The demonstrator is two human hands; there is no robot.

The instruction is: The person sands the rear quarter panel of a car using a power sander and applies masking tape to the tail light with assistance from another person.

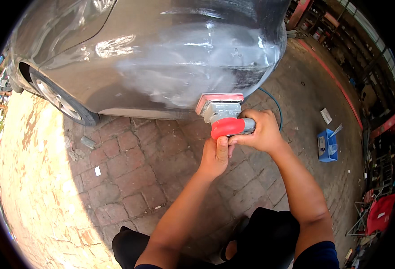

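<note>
A red and grey sander (227, 128) with a flat rectangular pad (220, 97) rests against the lower edge of a dark car bumper (152, 89). Around its grey rear end my right hand (264, 130) is wrapped. Beneath the red housing, my left hand (216, 157) grips with the thumb up; its other fingers are mostly hidden. Whitish dust and a pale sanded patch (184, 67) cover the bumper just above the pad. Whether the pad presses flat on the surface I cannot tell.
A dark hose (276, 101) curves behind my right hand. To the right stands a blue container (327, 145), with a small pale block (325, 115) near it. The car's wheel (58, 96) is at the left, and a red chair (380, 215) at the lower right. Brick paving (134, 179) lies below.
</note>
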